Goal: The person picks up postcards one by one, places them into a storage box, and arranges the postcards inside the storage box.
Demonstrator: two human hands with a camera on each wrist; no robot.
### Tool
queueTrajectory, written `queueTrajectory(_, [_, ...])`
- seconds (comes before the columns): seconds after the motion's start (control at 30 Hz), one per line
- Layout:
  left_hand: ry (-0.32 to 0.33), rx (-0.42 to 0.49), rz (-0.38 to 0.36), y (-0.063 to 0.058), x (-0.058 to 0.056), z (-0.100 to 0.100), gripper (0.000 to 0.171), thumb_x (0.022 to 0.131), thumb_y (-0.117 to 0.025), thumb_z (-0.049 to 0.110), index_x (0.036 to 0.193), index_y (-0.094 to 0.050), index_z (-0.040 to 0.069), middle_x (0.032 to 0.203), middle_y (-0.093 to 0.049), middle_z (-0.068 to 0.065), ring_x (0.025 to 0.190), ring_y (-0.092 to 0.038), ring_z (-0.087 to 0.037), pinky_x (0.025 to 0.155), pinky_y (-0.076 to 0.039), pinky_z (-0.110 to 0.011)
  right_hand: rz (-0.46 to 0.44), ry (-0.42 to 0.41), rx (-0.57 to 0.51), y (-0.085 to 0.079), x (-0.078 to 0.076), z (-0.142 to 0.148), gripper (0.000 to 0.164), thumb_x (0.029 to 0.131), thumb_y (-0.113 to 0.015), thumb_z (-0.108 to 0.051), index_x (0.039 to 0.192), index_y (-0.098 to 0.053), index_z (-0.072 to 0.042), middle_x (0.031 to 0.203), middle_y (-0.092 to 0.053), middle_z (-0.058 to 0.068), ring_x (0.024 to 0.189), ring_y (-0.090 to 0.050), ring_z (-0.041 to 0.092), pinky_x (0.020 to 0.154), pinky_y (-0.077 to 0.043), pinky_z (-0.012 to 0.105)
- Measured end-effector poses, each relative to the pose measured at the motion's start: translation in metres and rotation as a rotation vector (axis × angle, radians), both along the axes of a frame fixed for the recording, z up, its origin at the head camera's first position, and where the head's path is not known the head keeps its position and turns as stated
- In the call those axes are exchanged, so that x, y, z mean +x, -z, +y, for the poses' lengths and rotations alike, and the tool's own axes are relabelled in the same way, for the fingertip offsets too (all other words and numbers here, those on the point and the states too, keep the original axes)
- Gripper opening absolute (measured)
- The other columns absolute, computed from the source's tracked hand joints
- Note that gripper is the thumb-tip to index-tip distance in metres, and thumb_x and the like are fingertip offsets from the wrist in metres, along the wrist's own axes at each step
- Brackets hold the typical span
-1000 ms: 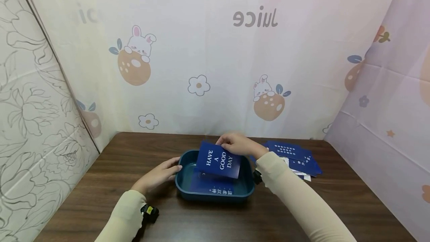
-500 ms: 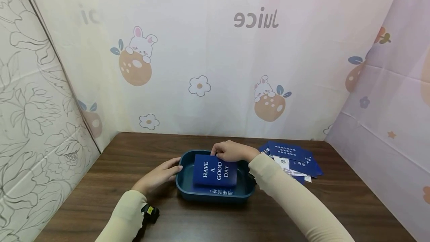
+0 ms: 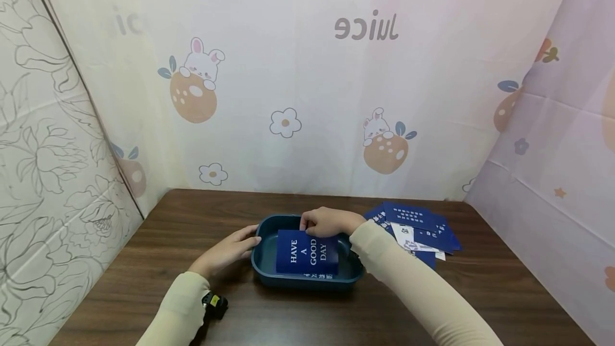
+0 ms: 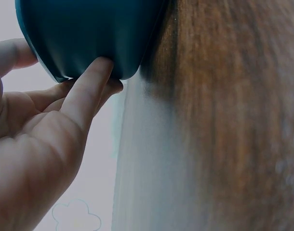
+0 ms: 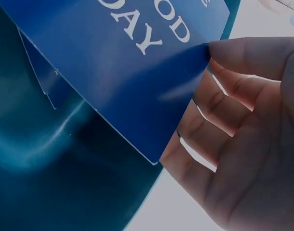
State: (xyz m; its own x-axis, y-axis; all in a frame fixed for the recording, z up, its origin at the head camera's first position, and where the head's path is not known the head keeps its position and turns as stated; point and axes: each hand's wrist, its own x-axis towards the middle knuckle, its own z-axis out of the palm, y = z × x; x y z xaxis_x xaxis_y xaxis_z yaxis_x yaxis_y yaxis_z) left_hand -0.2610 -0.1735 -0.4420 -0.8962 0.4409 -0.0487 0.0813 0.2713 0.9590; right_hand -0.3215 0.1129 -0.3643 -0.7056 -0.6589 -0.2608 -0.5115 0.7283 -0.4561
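Note:
A dark teal plastic basin [image 3: 307,283] stands on the table. At its left end is my left hand [image 3: 229,250], the thumb at the rim and the fingers against the outer wall in the left wrist view. My right hand [image 3: 329,222] pinches a blue card [image 3: 293,260] reading "HAVE A GOOD DAY" by its far edge, between thumb and fingers. The card lies low inside the basin. Beneath it shows the near edge of another blue card [image 3: 318,276] with white characters, mostly hidden.
Right of the basin, a loose pile of blue and white cards [image 3: 425,223] spreads over the brown wooden table [image 3: 202,215], partly behind the right sleeve. Patterned curtains [image 3: 307,68] rise behind the table and at both sides.
My right hand has lowered the card from a tilt above the basin to flat inside it, shifting slightly toward me and covering more of the lower card. The left hand stays put.

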Motion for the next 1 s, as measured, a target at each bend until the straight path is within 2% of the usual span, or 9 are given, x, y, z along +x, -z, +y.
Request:
queueTrajectory(0.2, [0.005, 0.011, 0.001, 0.0005, -0.0011, 0.0, 0.058, 0.107, -0.05, 0.033, 0.154, -0.035, 0.004, 0.153, -0.041, -0.02, 0.133, -0.049, -0.037, 0.108, -0.04, -0.054, 0.001, -0.008, 0.01, 0.0023, -0.0002, 0.0004, 0.008, 0.102, -0.057, -0.015, 0.103, -0.065, -0.017, 0.088, -0.061, -0.003, 0.08, -0.058, 0.014, 0.075, -0.052, 0.031])
queueTrajectory(0.37, [0.0, 0.007, -0.005, 0.0009, -0.0012, 0.0006, 0.058, 0.106, -0.05, 0.033, 0.154, -0.035, 0.004, 0.153, -0.041, -0.02, 0.132, -0.049, -0.037, 0.109, -0.039, -0.055, -0.019, 0.009, 0.043, 0.002, 0.0008, 0.0003, 0.009, 0.102, -0.059, -0.021, 0.107, -0.066, -0.019, 0.09, -0.062, -0.004, 0.081, -0.06, 0.013, 0.077, -0.056, 0.032])
queueTrajectory(0.5, [-0.003, 0.001, -0.009, 0.0002, -0.0014, 0.0008, 0.058, 0.107, -0.05, 0.032, 0.154, -0.034, 0.004, 0.154, -0.039, -0.02, 0.133, -0.049, -0.037, 0.109, -0.038, -0.055, -0.044, 0.015, 0.088, 0.0021, 0.0016, 0.0004, 0.019, 0.102, -0.059, -0.026, 0.117, -0.067, -0.018, 0.099, -0.063, -0.005, 0.088, -0.06, 0.014, 0.085, -0.057, 0.038])
queueTrajectory(0.63, [-0.002, 0.003, -0.014, -0.0006, -0.0018, 0.001, 0.058, 0.107, -0.049, 0.032, 0.155, -0.033, 0.004, 0.155, -0.038, -0.021, 0.134, -0.048, -0.037, 0.109, -0.038, -0.054, -0.028, -0.006, 0.147, 0.0025, 0.0014, -0.0005, 0.029, 0.101, -0.059, -0.031, 0.127, -0.066, -0.019, 0.111, -0.064, -0.005, 0.096, -0.059, 0.014, 0.094, -0.052, 0.042])
queueTrajectory(0.77, [-0.001, 0.007, -0.015, -0.0009, -0.002, 0.001, 0.057, 0.107, -0.049, 0.031, 0.155, -0.033, 0.004, 0.155, -0.038, -0.021, 0.134, -0.048, -0.038, 0.109, -0.038, -0.054, -0.017, -0.012, 0.19, 0.0037, 0.0011, -0.0019, 0.033, 0.101, -0.059, -0.034, 0.13, -0.066, -0.02, 0.118, -0.064, -0.003, 0.102, -0.058, 0.015, 0.098, -0.05, 0.043])
queueTrajectory(1.0, [-0.009, 0.006, -0.019, 0.0007, -0.0025, 0.0002, 0.056, 0.107, -0.048, 0.029, 0.154, -0.033, 0.003, 0.154, -0.039, -0.021, 0.132, -0.05, -0.038, 0.109, -0.038, -0.055, -0.05, 0.009, 0.216, 0.0054, 0.0026, -0.0019, 0.034, 0.1, -0.06, -0.034, 0.131, -0.065, -0.021, 0.127, -0.062, 0.0, 0.11, -0.057, 0.018, 0.103, -0.046, 0.047])
